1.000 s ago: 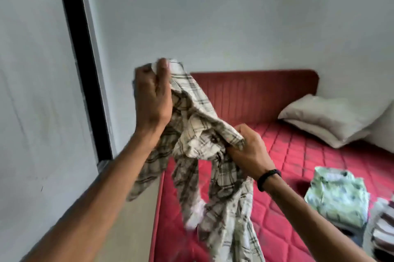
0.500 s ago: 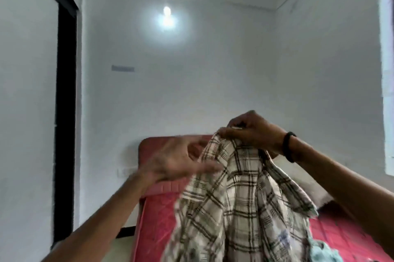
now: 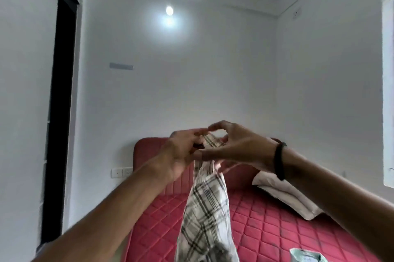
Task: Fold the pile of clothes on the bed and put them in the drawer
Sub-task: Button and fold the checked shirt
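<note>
One plaid shirt (image 3: 205,214), cream with dark checks, held up at chest height over the red quilted bed (image 3: 266,229), hanging in a long narrow drape, lower end cut off by the bottom edge of the view. Gripped at the top edge only: left hand (image 3: 181,155) curled round the cloth from the left, right hand (image 3: 236,148) meeting it from the right, thumb and forefinger bent into a pinch near the same bunched spot, though blur hides exactly how much cloth sits in that pinch. Both hands touching, close together, nothing spread yet.

Judged as the step of finding the collar or shoulders before folding. To do well: work apart along the top seam until each hand has one shoulder, let the weight pull the body flat, shake once, then lower face-down onto bare mattress. Worth avoiding a fold started from a bunched grip; likely to trap creases.

Further out: a cream pillow (image 3: 285,197) against the headboard (image 3: 149,150), a folded pale green garment (image 3: 307,256) at the bottom right. No drawer in sight.
</note>
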`<state>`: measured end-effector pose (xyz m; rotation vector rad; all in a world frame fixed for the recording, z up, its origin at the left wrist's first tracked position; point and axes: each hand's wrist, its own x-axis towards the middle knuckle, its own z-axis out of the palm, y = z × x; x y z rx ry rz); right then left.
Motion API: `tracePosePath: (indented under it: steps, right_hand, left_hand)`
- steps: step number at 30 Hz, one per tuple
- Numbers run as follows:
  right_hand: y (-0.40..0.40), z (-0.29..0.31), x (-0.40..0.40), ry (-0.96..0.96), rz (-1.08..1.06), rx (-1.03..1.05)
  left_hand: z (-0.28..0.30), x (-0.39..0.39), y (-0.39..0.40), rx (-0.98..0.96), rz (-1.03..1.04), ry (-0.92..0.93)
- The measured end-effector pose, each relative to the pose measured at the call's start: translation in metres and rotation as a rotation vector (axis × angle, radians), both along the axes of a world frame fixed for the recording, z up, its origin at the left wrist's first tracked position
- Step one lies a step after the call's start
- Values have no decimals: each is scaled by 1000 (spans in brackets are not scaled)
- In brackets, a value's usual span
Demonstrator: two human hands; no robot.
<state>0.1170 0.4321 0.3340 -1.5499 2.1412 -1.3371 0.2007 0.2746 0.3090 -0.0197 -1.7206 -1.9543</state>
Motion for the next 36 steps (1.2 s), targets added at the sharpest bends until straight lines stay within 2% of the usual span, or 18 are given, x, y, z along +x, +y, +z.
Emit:
tracePosePath:
  steps: [2, 3, 4, 7, 8, 9, 11, 13, 16, 18, 21, 22, 23, 25, 29, 31, 32, 36]
  right_hand:
    - [-13, 14, 1, 30, -174, -110]
    - [-19, 22, -2, 87, -267, -156]
    - [-25, 30, -5, 197, -356, -182]
    - [-38, 52, -5, 536, -475, -232]
    - [-43, 59, -5, 612, -460, -218]
    - [-45, 65, -6, 680, -442, -185]
    - [-45, 79, -11, 815, -453, -131]
    - [-35, 95, -23, 909, -526, -140]
    - [-6, 119, -51, 895, -613, -265]
    - [16, 131, -68, 819, -637, -354]
    - [36, 135, -83, 690, -605, -427]
    - [37, 136, -84, 687, -590, -427]
    - [37, 137, -85, 724, -584, -413]
    - [33, 141, -83, 826, -576, -371]
    - [31, 154, -81, 884, -568, -345]
    - [36, 161, -85, 878, -578, -353]
    - [38, 162, -87, 869, -574, -353]
    - [49, 161, -93, 836, -559, -378]
  left_hand:
    - [13, 1, -2, -101, -41, 65]
    - [18, 1, -2, -203, -33, 107]
    - [22, -2, -4, -376, 59, 165]
    - [35, -18, -7, -1106, 772, 235]
    - [38, -22, -8, -1239, 956, 197]
    - [40, -26, -7, -1283, 1051, 169]
    - [42, -37, -13, -1176, 1012, 73]
    - [37, -44, -26, -998, 820, -41]
    - [14, -40, -47, -923, 648, -118]
    - [0, -37, -61, -866, 600, -88]
    - [-17, -42, -65, -426, 338, 34]
    - [-21, -47, -59, -319, 278, 61]
    - [-26, -54, -49, -293, 277, 81]
    - [-40, -70, -24, -389, 327, 124]
    - [-76, -103, 24, -781, 365, 97]
    - [-89, -115, 37, -776, 323, 77]
    - [-89, -115, 42, -689, 274, 45]
    - [-76, -114, 40, -119, -57, 5]
